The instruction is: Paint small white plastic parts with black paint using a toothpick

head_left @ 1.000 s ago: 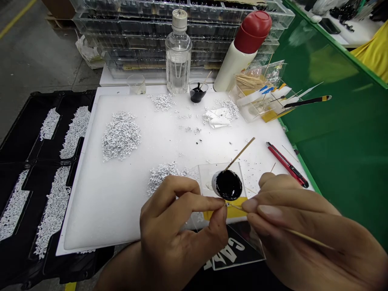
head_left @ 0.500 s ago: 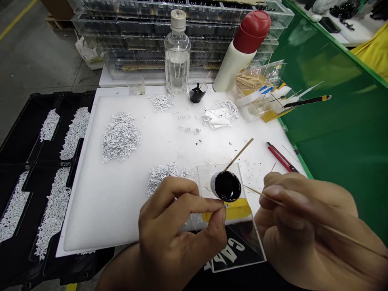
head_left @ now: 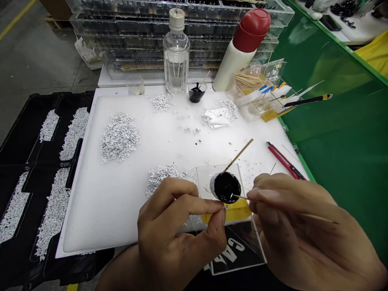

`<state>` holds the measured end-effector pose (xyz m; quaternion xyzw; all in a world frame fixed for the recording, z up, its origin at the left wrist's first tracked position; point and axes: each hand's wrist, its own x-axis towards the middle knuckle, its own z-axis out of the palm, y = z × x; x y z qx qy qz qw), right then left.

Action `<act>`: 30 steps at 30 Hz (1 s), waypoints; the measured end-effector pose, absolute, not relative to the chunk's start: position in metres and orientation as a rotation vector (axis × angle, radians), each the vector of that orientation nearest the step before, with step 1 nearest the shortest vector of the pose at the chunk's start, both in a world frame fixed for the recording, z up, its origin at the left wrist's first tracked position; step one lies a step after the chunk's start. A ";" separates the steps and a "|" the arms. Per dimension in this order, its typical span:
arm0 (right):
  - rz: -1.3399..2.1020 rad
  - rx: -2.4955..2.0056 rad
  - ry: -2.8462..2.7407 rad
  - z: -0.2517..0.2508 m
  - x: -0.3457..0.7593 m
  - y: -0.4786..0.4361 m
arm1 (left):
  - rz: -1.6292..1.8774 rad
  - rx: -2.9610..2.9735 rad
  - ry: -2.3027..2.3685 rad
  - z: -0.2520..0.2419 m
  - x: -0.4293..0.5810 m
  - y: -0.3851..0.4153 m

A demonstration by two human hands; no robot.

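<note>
My left hand (head_left: 184, 234) pinches a tiny white piece (head_left: 225, 207) between thumb and forefinger, just below a small cup of black paint (head_left: 226, 188). The piece is mostly hidden by the fingertips. In my right hand (head_left: 303, 226) is a thin wooden stick (head_left: 315, 218), its tip dipped into the paint at the cup's near right side. A second stick (head_left: 239, 154) leans out of the cup's back. The cup stands on a clear plastic plate (head_left: 242, 258) with yellow tape (head_left: 239, 212) across it.
Piles of small white pieces (head_left: 119, 137) lie on the white board (head_left: 91, 218). Behind are a clear bottle (head_left: 176, 56), a second black paint cup (head_left: 196, 94) and a red-capped flask (head_left: 242, 48). A stick holder (head_left: 251, 109) and red cutter knife (head_left: 285, 161) sit right, beside a green partition (head_left: 339, 121).
My right hand has moved left, bringing the stick's tip from beside the cup into the black paint. My left hand has stayed almost still.
</note>
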<state>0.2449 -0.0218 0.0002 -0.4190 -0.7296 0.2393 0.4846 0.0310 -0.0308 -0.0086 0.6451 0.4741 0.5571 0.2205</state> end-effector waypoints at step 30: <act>0.498 -1.028 -1.780 0.005 0.241 -0.025 | 1.517 1.783 1.291 -0.010 0.025 -0.028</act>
